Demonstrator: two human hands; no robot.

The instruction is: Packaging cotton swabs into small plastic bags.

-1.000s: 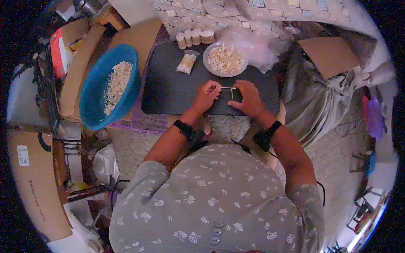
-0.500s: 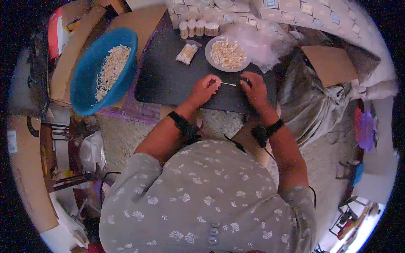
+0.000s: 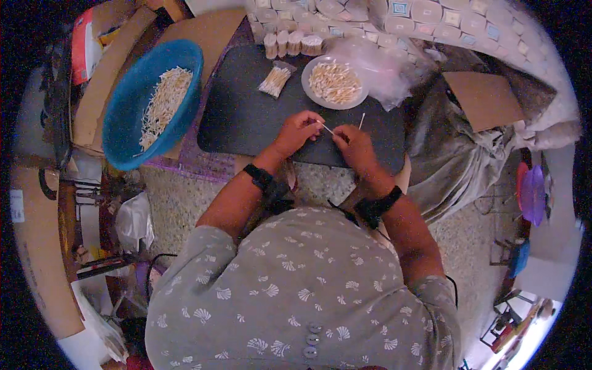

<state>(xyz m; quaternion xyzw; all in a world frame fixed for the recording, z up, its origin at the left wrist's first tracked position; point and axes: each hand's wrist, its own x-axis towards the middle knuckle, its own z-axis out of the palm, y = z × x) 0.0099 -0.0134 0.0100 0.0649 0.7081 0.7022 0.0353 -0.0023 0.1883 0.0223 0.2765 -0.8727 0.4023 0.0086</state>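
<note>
A cotton swab (image 3: 327,129) spans the gap between my two hands over the dark board (image 3: 246,126). My left hand (image 3: 300,133) pinches one end of it, fingers curled. My right hand (image 3: 356,150) has its fingertips closed at the other end. A second swab (image 3: 362,121) shows just beyond my right hand; whether it lies on the board or touches the fingers I cannot tell. Past my hands stands a white bowl (image 3: 304,91) heaped with swabs. To its left lies a clear packet of swabs (image 3: 276,79).
Several upright swab bundles (image 3: 294,44) line the board's far edge. A blue basin (image 3: 117,132) with many loose swabs leans at the left on cardboard. Crumpled clear plastic (image 3: 388,77) lies right of the bowl. A cardboard piece (image 3: 484,98) rests on grey cloth (image 3: 459,166) at the right.
My right hand has moved left and nearer to me, onto the free end of the swab. That swab has tilted more steeply. The second swab has come into plain view.
</note>
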